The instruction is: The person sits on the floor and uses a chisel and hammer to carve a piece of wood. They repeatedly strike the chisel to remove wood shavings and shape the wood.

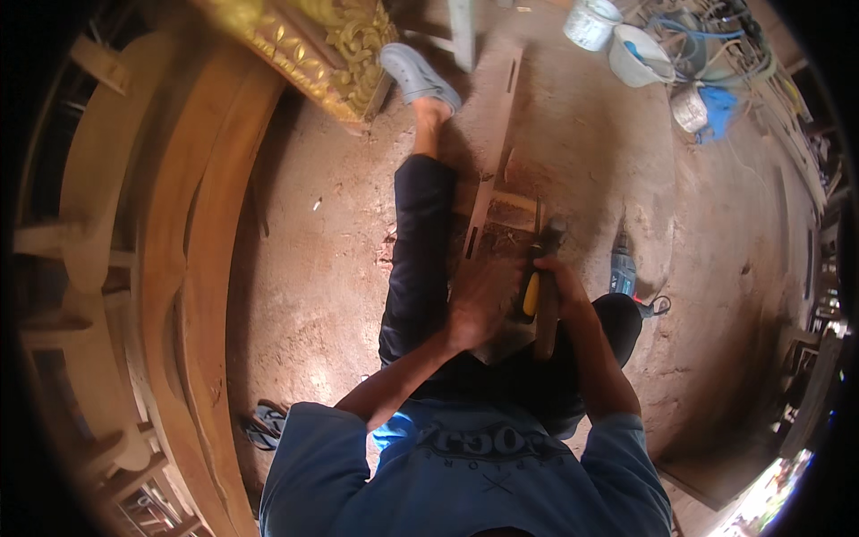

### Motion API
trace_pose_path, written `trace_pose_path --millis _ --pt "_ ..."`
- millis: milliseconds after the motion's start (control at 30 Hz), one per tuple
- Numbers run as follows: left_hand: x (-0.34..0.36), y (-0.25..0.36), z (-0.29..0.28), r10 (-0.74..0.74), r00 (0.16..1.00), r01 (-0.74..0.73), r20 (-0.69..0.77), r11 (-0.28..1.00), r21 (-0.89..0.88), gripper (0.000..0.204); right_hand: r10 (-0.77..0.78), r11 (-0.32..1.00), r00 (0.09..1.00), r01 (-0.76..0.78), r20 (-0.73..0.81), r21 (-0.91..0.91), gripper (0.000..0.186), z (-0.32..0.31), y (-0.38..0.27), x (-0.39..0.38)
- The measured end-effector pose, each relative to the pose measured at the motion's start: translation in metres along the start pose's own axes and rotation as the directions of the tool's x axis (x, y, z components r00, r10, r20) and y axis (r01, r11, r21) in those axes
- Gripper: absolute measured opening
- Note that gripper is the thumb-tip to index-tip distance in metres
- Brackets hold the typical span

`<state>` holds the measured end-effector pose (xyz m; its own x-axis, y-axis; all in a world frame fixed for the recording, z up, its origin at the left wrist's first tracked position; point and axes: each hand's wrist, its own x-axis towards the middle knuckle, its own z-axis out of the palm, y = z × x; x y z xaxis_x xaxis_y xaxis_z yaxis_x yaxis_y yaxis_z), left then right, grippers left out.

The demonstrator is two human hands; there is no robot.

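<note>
The left hand [479, 300] angles inward, its blurred fingers unreadable, at the near end of a slotted wooden strip [497, 143] extending forward; the right hand [558, 279] grips a wooden-handled tool [546, 324].

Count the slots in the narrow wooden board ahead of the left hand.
2: one slot near the board's far end, another slot near the left hand. The hand may hide more.

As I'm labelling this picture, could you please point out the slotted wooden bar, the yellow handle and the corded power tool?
Slotted wooden bar [497, 139]: head view, middle of its length.
Yellow handle [531, 294]: head view, middle of its grip.
Corded power tool [623, 269]: head view, on its body.
</note>
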<state>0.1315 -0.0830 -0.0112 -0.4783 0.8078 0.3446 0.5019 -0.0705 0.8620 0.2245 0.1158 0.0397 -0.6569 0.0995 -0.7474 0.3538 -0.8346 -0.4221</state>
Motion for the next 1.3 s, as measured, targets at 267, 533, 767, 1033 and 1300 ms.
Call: trace_pose_path --millis 267,533,767,1033,1300 --pt "0.008 0.055 -0.032 0.263 0.902 -0.333 0.343 0.928 0.165 0.067 -0.01 0.916 1.0 0.007 0.005 0.402 0.033 0.027 0.057 -0.054" --pt "0.037 0.057 -0.11 -0.15 0.901 0.03 -0.408 0.958 -0.286 0.04 0.132 0.959 0.974 -0.079 -0.184 0.273 0.022 0.018 0.12 -0.036" --pt "0.111 0.05 -0.173 -0.304 0.737 -0.088 -0.604 0.842 -0.532 0.024 0.158 0.87 0.979 -0.2 -0.129 -0.451 0.024 0.037 0.132 -0.026" --pt "0.186 -0.022 -0.123 -0.437 0.814 0.089 -0.383 0.745 -0.661 0.046 0.063 0.64 0.993 -0.115 -0.098 -0.76 0.026 0.051 0.136 -0.005" --pt "0.205 -0.076 -0.065 -0.553 0.832 0.377 -0.03 0.605 -0.701 0.034 0.145 0.694 0.98 -0.197 -0.134 -0.693 0.033 0.035 0.145 0.005"
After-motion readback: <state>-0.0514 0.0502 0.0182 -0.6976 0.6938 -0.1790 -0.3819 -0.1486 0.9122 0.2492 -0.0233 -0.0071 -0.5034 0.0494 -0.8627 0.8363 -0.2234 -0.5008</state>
